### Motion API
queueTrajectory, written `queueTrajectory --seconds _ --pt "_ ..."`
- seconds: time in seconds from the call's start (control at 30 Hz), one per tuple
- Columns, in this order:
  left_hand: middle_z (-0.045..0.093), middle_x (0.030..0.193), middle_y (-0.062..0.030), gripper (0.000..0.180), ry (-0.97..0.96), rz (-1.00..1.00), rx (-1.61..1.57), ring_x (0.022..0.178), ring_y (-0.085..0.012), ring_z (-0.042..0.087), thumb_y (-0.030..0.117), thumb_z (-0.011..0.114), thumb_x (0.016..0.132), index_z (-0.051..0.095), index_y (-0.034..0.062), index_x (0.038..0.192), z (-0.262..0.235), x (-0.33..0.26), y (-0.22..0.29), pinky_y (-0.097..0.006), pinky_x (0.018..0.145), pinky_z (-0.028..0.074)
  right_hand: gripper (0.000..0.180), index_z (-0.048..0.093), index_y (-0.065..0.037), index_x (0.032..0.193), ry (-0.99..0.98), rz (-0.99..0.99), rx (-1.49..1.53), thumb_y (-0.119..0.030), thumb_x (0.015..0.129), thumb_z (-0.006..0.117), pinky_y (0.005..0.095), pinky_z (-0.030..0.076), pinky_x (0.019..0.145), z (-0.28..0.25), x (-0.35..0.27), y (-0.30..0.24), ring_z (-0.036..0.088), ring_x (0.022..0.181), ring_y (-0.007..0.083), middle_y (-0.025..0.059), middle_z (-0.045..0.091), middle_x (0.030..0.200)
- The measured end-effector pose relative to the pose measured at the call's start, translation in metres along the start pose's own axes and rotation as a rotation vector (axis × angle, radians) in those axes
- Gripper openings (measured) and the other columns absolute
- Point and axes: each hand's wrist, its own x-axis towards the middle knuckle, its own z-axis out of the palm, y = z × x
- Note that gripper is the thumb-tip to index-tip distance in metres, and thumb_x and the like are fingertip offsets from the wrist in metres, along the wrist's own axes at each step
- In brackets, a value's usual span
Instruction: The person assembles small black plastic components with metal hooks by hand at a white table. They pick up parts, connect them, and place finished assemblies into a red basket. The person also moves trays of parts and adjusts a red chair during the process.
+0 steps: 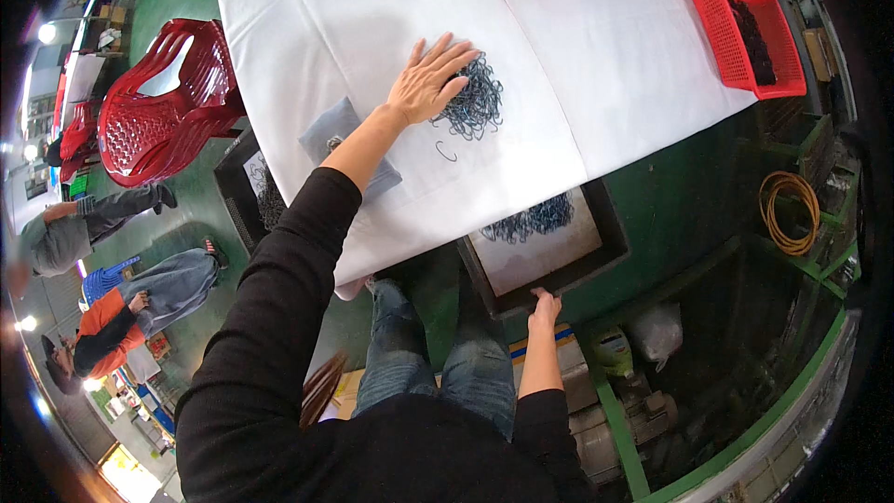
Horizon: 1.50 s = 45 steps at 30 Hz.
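Note:
My left hand (430,81) lies flat with fingers spread on a white cloth-covered table (577,65), its fingertips on a pile of dark metal rings (475,104). One loose ring (446,151) lies just below the pile. My right hand (544,306) grips the near rim of a black tray (605,224) held under the table's edge; the tray is lined with pale paper and holds more dark rings (533,219). A grey cloth pad (340,130) lies on the table beside my left forearm.
A red mesh basket (740,33) with dark parts sits at the table's right corner. A second black tray (244,196) and a red plastic chair (163,102) stand at the left. Two people sit at far left. Coiled orange hose (790,214) lies on a green rack.

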Motion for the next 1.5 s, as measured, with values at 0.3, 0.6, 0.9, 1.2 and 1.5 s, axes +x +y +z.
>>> queueTrajectory --seconds 0.3,0.6,0.9,1.2,1.5 --pt "0.042 0.140 -0.0014 0.043 -0.212 0.478 -0.224 0.137 -0.0245 0.025 0.045 0.037 0.093 0.052 0.0227 0.127 0.037 0.002 0.094 -0.052 0.113 0.011 0.072 0.035 -0.002 0.133 -0.018 -0.060 0.031 0.009 0.067 0.060 0.0359 0.045 0.079 -0.003 0.021 0.004 0.055 0.093 0.0257 0.0119 0.056 0.109" --pt "0.042 0.139 -0.0033 0.039 -0.170 0.441 -0.505 0.137 -0.0289 0.022 0.036 0.048 0.090 0.052 0.0216 0.127 0.059 -0.082 0.233 -0.052 0.113 0.011 0.072 0.030 -0.006 0.137 -0.139 -0.097 0.096 0.003 0.072 0.061 0.0363 0.043 0.053 -0.007 0.015 0.019 0.055 0.075 0.0218 0.0110 0.055 0.102" --pt "0.021 0.148 -0.0187 0.058 0.176 -0.368 -0.089 0.139 -0.0367 0.014 0.022 0.047 0.090 0.027 0.0010 0.140 0.055 -0.111 0.133 -0.056 0.109 0.013 0.095 0.006 -0.008 0.147 -0.109 0.130 0.031 0.002 0.070 0.061 0.0483 0.020 0.106 -0.032 -0.004 0.010 0.025 0.134 0.0340 0.0183 0.019 0.148" --pt "0.025 0.148 -0.0120 0.055 -0.274 0.177 -0.704 0.140 -0.0281 0.013 0.034 0.038 0.096 0.025 0.0082 0.143 0.012 -0.201 0.306 -0.048 0.112 0.010 0.032 0.058 0.002 0.101 -0.213 -0.068 0.232 0.000 0.070 0.058 0.0385 0.048 0.073 -0.132 -0.027 0.020 0.057 0.084 0.0240 0.0093 0.059 0.092" --pt "0.014 0.148 -0.0233 0.084 0.161 -0.578 -1.024 0.139 -0.0336 0.010 0.038 0.058 0.088 0.007 0.0008 0.144 -0.062 -0.231 0.255 -0.039 0.112 0.013 0.085 0.021 0.002 0.141 -0.003 -0.303 0.087 0.009 0.067 0.062 0.0447 0.038 0.094 -0.181 -0.147 -0.088 0.050 0.106 0.0348 0.0216 0.046 0.124"
